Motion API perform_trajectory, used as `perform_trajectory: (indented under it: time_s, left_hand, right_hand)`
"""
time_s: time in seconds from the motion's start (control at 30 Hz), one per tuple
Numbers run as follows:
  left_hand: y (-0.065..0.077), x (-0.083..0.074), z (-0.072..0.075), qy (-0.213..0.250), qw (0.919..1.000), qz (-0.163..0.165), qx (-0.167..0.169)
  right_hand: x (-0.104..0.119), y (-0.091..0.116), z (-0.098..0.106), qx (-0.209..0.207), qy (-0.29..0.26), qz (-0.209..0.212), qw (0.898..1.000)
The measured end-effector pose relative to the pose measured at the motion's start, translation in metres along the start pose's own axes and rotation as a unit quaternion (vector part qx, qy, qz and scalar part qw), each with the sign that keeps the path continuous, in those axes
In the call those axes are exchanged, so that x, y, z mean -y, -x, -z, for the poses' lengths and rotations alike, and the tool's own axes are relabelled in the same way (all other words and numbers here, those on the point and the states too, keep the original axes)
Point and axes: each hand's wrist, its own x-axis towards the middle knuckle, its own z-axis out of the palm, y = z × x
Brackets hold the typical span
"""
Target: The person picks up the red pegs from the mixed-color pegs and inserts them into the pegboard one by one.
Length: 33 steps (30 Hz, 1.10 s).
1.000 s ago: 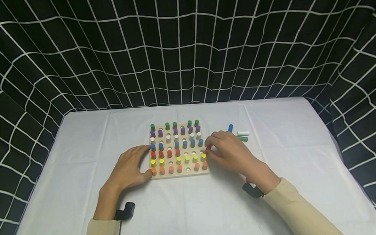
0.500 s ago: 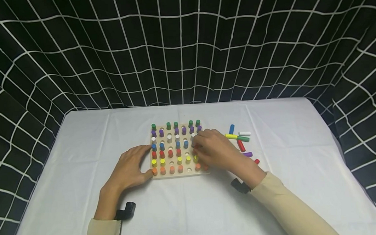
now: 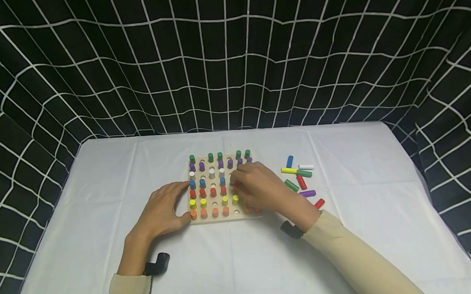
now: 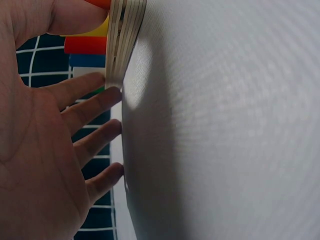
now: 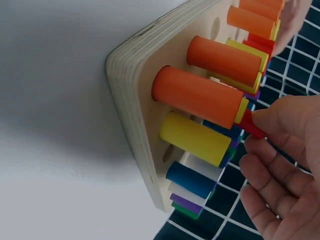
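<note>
A wooden pegboard [image 3: 219,219] stands on the white cloth, with rows of coloured pegs upright in its holes. My left hand [image 3: 164,210] lies at its left side, thumb and fingertips against the edge. In the left wrist view the fingers of that hand [image 4: 45,145] are spread and fairly straight beside the board's layered edge [image 4: 120,45]. Over the right part of the board, my right hand [image 3: 257,186] pinches a red peg [image 5: 250,125] between thumb and index finger, above the red row. That hand hides several pegs and holes in the head view.
Several loose pegs lie right of the board, among them a blue one [image 3: 290,161], a white one [image 3: 306,167], a yellow one [image 3: 288,170] and a purple one [image 3: 307,193]. A black curtain with a white grid [image 3: 227,76] hangs behind the table.
My right hand has moved left from beside the board to above it, carrying the red peg. More loose pegs are uncovered on the right. The left hand has stayed in place.
</note>
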Motion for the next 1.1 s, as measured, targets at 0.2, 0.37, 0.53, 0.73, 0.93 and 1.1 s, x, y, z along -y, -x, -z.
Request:
perform_trajectory:
  time_s: [0.2, 0.37, 0.53, 0.73, 0.93, 1.1]
  left_hand:
    - [0.0006, 0.0012, -0.0009, 0.0, 1.0, 0.0, 0.002]
    - [0.0003, 0.0018, -0.0005, 0.0, 1.0, -0.001, 0.003]
    - [0.0005, 0.0019, 0.0008, -0.004, 1.0, -0.001, 0.003]
    - [0.0012, 0.0019, 0.0006, -0.004, 1.0, 0.0, 0.004]
    - [0.0011, 0.0021, 0.0004, -0.005, 1.0, 0.001, 0.004]
    - [0.0005, 0.0016, 0.0011, -0.004, 1.0, 0.001, 0.004]
  right_hand:
    - [0.0016, -0.004, -0.0038, -0.005, 0.008, 0.015, 1.0]
    - [0.0018, -0.0052, -0.0049, -0.004, 0.014, 0.019, 1.0]
    - [0.0016, -0.0061, -0.0053, -0.004, 0.015, 0.019, 1.0]
    - [0.0029, -0.0054, -0.0052, 0.003, 0.009, 0.016, 1.0]
    - [0.0035, -0.0056, -0.0053, 0.01, 0.013, 0.013, 1.0]
    - [0.0033, -0.0051, -0.0045, 0.013, 0.017, 0.016, 1.0]
